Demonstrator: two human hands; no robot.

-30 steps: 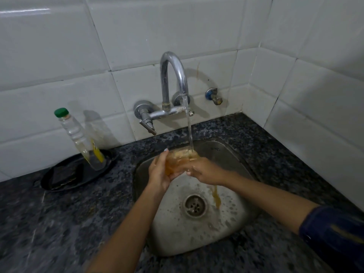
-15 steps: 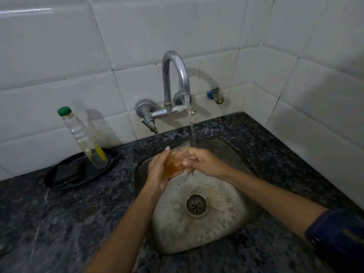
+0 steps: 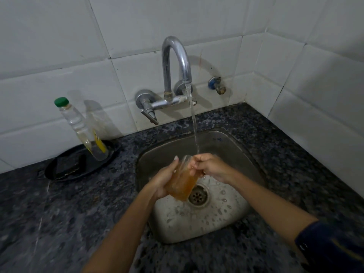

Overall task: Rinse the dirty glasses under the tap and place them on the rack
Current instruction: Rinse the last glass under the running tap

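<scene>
A clear glass [image 3: 182, 181] with an orange-brown tint is held over the steel sink [image 3: 232, 223], tilted with its mouth toward the tap. My left hand [image 3: 162, 179] grips its body from the left. My right hand [image 3: 209, 166] holds it at the rim, fingers curled over the edge. Water runs from the chrome tap [image 3: 176, 62] in a thin stream [image 3: 194, 123] and lands on my right hand's fingers at the rim. No rack is in view.
A black tray [image 3: 65, 174] on the dark granite counter [image 3: 59, 223] at the left carries a clear bottle with a green cap [image 3: 82, 129] and a dark sponge [image 3: 67, 165]. White tiled walls close in the back and right. A small valve [image 3: 216, 86] sits right of the tap.
Both hands have lowered the glass toward me, above the drain, and tilted it further. The brown liquid that poured into the sink a second ago has stopped.
</scene>
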